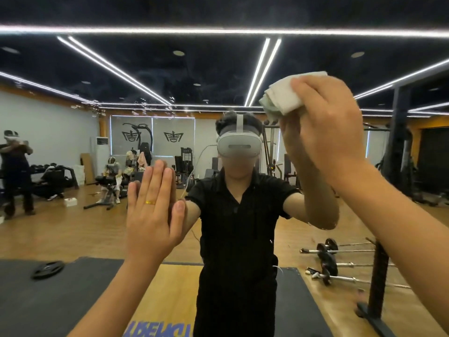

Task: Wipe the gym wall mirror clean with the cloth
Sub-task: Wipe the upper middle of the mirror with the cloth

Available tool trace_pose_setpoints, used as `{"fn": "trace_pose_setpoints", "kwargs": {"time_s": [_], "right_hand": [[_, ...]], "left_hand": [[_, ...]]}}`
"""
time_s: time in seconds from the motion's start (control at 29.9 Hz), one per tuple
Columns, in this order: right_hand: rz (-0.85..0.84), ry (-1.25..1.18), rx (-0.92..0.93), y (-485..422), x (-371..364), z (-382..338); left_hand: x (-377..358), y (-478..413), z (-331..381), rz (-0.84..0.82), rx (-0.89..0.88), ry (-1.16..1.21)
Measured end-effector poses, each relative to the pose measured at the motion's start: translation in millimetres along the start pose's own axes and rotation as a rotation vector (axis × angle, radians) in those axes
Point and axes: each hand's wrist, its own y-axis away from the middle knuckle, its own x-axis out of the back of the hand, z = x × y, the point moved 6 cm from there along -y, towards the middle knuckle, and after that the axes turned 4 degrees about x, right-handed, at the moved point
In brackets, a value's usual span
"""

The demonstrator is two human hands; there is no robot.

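One large wall mirror (pixel 194 88) fills nearly the whole view. It reflects a gym with a wood floor (pixel 60 229), black mats (pixel 60 300) and bright ceiling light strips (pixel 262 69). At its centre stands the reflection of the person (pixel 239 227), in black clothes and a white headset (pixel 239 147), with both arms raised to the glass.

The left hand (pixel 153 215) lies flat against the mirror at chest height, bracing. Its fingers are straight and close together, with the thumb alongside. The right hand (pixel 325 132) is higher and to the right, near head height. Its fingers curl over a folded white cloth (pixel 284 96) and hold it against the glass.

A gold ring (pixel 150 202) sits on the left hand. Smallest of all, a band of pale specks and droplets (pixel 97 109) crosses the upper left of the glass, well apart from the cloth.

Wiping looks under way, and that spotted band seems not yet reached. To do it well, the cloth likely needs flat, firm pressure and overlapping strokes toward those specks. The braced palm may leave a print that needs its own pass.
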Motion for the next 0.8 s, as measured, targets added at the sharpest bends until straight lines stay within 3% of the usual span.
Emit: {"fn": "trace_pose_setpoints", "kwargs": {"time_s": [0.13, 0.27, 0.5, 0.67, 0.8], "right_hand": [[-0.095, -0.034, 0.0, 6, -11, -5], [-0.086, -0.047, -0.028, 3, -8, -3], [0.08, -0.057, -0.229, -3, -26, -34], [-0.015, -0.094, -0.018, 5, -53, -97], [-0.08, -0.093, 0.089, 3, -31, -70]], "left_hand": [[1, 1, 0, -0.019, 0.009, 0.013], [1, 0, 0, -0.023, -0.005, 0.008], [2, 1, -1, -0.003, -0.01, 0.016], [1, 1, -2, -0.016, -0.013, 0.016], [1, 1, -2, -0.02, -0.009, 0.013]]}}
